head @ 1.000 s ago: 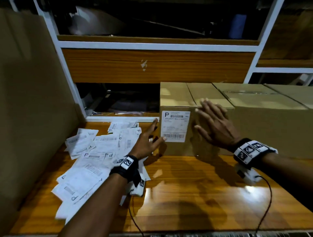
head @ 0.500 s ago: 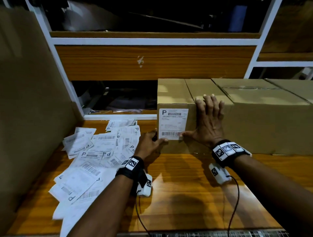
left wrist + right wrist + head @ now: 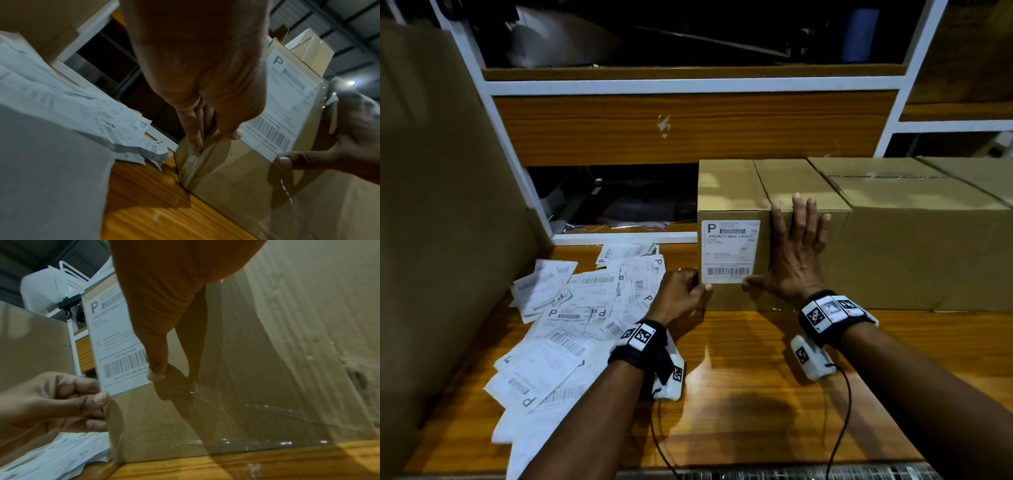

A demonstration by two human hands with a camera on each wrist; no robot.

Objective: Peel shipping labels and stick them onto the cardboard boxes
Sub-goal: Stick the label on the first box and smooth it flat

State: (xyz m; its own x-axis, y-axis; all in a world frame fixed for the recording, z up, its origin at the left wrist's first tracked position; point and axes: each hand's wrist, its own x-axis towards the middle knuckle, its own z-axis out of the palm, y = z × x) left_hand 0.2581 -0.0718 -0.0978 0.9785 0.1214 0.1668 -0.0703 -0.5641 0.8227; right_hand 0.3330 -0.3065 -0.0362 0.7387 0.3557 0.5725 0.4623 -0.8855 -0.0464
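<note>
Two hands worked on one cardboard box (image 3: 736,192) standing on the wooden counter (image 3: 756,377). A white shipping label (image 3: 730,251) was stuck on the box's near face. The left hand (image 3: 678,296) curled round the box's lower left corner, its thumb at the label's bottom corner. The right hand (image 3: 796,257) lay flat on the same face, fingers spread, thumb at the label's lower right edge. Loose label sheets (image 3: 571,315) lay heaped on the counter's left side, and a larger box (image 3: 928,246) stood just beside on the right.
</note>
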